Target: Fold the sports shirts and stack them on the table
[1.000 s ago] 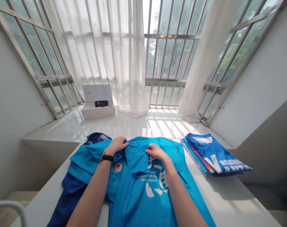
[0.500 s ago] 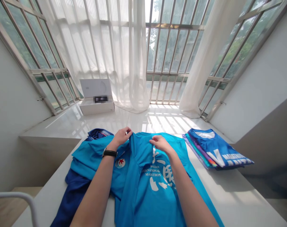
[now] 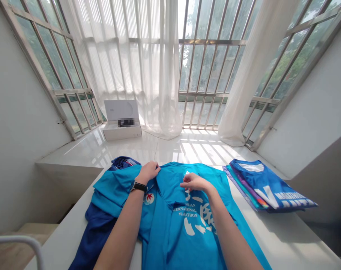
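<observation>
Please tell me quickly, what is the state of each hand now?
Left hand: closed, seemingly pinching the turquoise shirt near its top.
Right hand: fingers curled over the shirt; grip unclear.

A white tabletop [image 3: 294, 243] is spread with clothing. Its middle is covered by a turquoise shirt [image 3: 184, 242] printed in white, laid out towards the near edge. At the left, a dark blue garment [image 3: 95, 228] is partly covered by turquoise cloth [image 3: 110, 191]. At the right, a stack of folded shirts [image 3: 246, 192] is placed, and a shadow is cast beside it.
</observation>
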Demonstrator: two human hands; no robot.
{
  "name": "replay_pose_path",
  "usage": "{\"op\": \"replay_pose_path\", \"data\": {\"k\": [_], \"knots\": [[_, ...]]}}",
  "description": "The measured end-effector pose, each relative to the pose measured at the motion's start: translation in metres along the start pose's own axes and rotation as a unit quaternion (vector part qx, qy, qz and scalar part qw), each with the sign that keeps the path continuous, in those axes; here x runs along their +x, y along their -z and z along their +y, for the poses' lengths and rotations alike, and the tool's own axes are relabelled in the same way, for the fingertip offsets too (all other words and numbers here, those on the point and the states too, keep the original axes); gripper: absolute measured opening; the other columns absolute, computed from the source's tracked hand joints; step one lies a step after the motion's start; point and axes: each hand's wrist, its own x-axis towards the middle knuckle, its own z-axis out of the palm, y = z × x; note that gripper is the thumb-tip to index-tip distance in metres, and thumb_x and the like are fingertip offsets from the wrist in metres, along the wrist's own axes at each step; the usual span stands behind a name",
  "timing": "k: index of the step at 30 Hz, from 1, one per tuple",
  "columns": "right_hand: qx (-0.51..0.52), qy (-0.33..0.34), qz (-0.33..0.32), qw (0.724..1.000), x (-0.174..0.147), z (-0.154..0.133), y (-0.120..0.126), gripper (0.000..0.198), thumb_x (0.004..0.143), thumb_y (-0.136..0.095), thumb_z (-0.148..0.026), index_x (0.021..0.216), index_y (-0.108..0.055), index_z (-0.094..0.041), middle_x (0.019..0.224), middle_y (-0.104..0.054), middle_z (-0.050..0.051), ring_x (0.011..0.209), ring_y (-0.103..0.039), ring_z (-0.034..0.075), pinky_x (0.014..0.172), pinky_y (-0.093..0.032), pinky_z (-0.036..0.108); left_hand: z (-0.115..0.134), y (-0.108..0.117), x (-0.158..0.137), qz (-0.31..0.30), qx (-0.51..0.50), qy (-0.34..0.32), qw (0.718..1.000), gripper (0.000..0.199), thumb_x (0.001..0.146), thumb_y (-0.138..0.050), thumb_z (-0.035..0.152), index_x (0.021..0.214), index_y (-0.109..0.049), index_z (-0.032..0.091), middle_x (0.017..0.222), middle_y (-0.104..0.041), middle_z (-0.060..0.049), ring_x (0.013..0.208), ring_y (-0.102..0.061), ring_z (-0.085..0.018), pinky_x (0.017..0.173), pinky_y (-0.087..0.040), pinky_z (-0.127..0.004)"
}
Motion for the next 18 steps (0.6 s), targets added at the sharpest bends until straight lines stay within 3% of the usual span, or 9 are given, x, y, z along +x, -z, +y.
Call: {"op": "replay_pose_path", "data": {"k": [6,18], "knots": [[0.012,0.005,-0.011,1.0,-0.003,-0.006,0.002,0.021,0.082,-0.073,-0.027,0.075,-0.055,-0.02,0.061,-0.067,-0.003,0.05,-0.059,0.01,0.047,-0.043,0.019,0.003,0.002,-0.001,0.006,0.0,0.008,1.0,0.028,0.099,-0.05,0.034,0.107,-0.07,0.018,0.114,-0.068,-0.012,0.104,-0.066,-0.025,0.083,-0.049,-0.029],[-0.012,-0.016,-0.008,1.0,-0.009,-0.01,0.005,0.02,0.079,-0.07,-0.013,0.073,-0.052,-0.02,0.055,-0.065,-0.003,0.049,-0.059,0.01,0.046,-0.041,0.019,0.002,0.002,-0.001,-0.025,-0.007,0.0,1.0,0.027,0.097,-0.053,0.035,0.108,-0.071,0.018,0.115,-0.07,-0.011,0.104,-0.067,-0.025,0.082,-0.05,-0.028]]}}
